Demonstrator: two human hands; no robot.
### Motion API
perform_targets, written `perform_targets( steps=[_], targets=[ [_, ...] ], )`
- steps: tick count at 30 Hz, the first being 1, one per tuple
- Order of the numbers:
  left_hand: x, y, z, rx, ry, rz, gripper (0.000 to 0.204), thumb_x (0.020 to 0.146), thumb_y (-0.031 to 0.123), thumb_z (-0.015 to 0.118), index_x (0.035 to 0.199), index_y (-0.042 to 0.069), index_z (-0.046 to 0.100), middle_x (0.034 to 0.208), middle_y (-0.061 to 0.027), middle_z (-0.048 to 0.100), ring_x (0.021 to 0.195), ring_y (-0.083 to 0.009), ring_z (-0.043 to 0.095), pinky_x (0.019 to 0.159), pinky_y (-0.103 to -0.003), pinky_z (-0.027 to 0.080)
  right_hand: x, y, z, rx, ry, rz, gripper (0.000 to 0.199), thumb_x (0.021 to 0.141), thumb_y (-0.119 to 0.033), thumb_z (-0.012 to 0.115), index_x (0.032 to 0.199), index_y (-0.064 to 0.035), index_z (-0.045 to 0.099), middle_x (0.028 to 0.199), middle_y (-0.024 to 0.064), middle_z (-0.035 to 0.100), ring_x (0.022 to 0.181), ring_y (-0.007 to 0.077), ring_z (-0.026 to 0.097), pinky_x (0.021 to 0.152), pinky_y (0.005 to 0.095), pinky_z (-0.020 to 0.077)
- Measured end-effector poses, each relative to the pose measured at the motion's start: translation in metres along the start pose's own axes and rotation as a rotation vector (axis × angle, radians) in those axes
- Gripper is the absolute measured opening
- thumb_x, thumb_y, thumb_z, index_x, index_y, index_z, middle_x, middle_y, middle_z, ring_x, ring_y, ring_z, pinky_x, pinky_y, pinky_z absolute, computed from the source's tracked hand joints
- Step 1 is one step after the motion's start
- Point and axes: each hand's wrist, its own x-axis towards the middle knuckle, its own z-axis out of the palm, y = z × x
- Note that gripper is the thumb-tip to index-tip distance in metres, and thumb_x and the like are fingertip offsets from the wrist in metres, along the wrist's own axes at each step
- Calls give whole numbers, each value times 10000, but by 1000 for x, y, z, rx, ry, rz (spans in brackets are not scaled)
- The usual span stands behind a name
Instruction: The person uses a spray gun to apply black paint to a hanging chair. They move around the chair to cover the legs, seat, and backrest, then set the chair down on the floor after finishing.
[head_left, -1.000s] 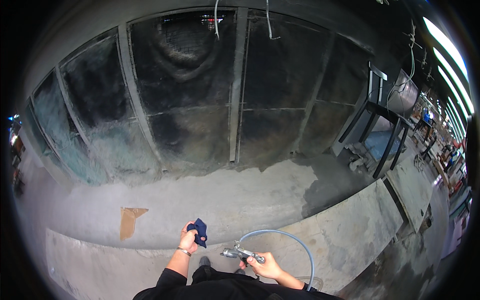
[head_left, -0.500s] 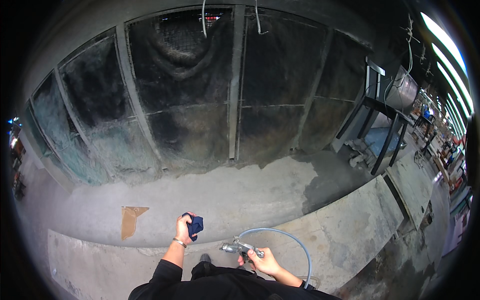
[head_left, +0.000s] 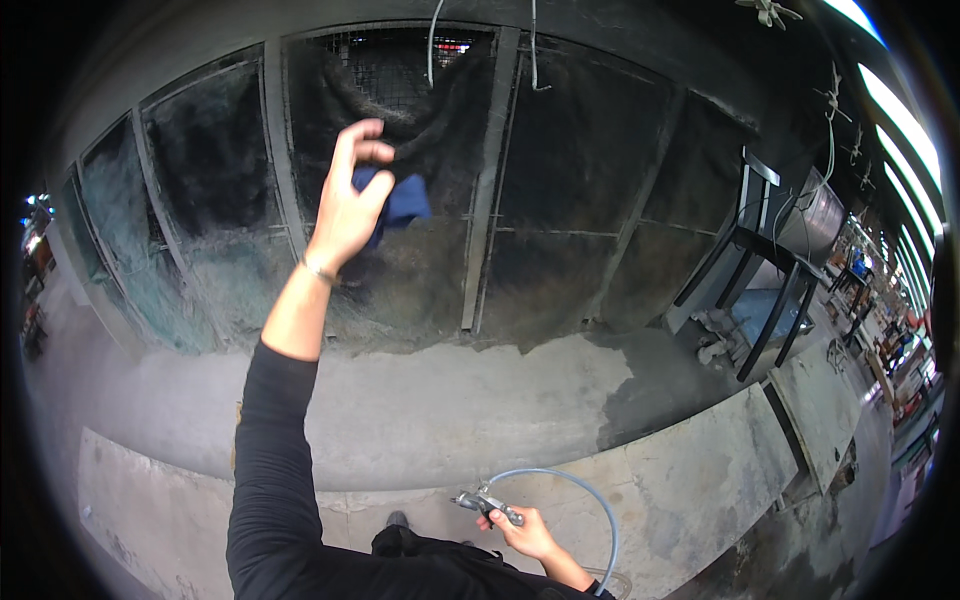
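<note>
My left hand (head_left: 350,205) is raised high in front of the dark panels, arm stretched out. A crumpled dark blue cloth (head_left: 408,203) hangs at its palm side, held partly by fingers that I cannot see; the thumb and upper fingers are apart. Two pale hooked wires (head_left: 432,52) hang from above, farther up and to the right of this hand. Low in front of my body, my right hand (head_left: 527,533) is closed round the grip of a metal spray gun (head_left: 487,504) pointing left. A grey-blue hose (head_left: 597,497) loops from the gun to the right.
Blackened filter panels (head_left: 570,150) in a grey frame line the wall ahead. At the right, a black chair (head_left: 755,240) stands by a metal drum (head_left: 808,200). Flat grey boards (head_left: 700,470) lie on the floor. My sleeve mostly covers a piece of cardboard (head_left: 238,415).
My left hand has risen from waist height to in front of the panels, carrying the cloth, with some fingers now spread. The spray gun stays low in my right hand. The view has shifted slightly.
</note>
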Motion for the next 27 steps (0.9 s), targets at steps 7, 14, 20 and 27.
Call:
perform_targets(
  steps=[7, 14, 20, 27],
  targets=[
    [50, 34, 31, -425, -326, -99, 776, 873, 10, 619, 1590, 116, 344, 934, -76, 734, 937, -132, 675, 997, -300, 475, 31, 105, 27, -154, 155, 433, 661, 920, -691, 629, 875, -54, 803, 759, 50, 762, 710, 137, 687, 713, 308, 544],
    [47, 19, 51, -115, 15, 28, 364, 835, 75, 688, 1175, 58, 559, 980, -47, 670, 1001, -170, 654, 997, -328, 475, 27, 143, 45, -461, 8, 484, 902, 828, -880, 526, 979, -32, 793, 942, 197, 771, 1048, 376, 723, 962, 449, 546],
    [55, -3, 45, 136, 302, 111, 660, 799, 130, 726, 1398, 41, 465, 1396, -175, 559, 1339, -311, 530, 1154, -406, 391, 20, 149, 53, -604, -107, 519, 970, 807, -903, 513, 1103, -14, 764, 1145, 287, 717, 1163, 457, 652, 1024, 494, 510],
    [68, -9, 39, 154, 201, 27, 511, 804, 154, 711, 1300, 67, 624, 1275, -121, 640, 1235, -261, 612, 1090, -374, 454, 10, 162, 50, -591, -96, 516, 987, 804, -894, 531, 1169, -1, 738, 1191, 306, 695, 1189, 457, 640, 1035, 480, 505]
  ],
)
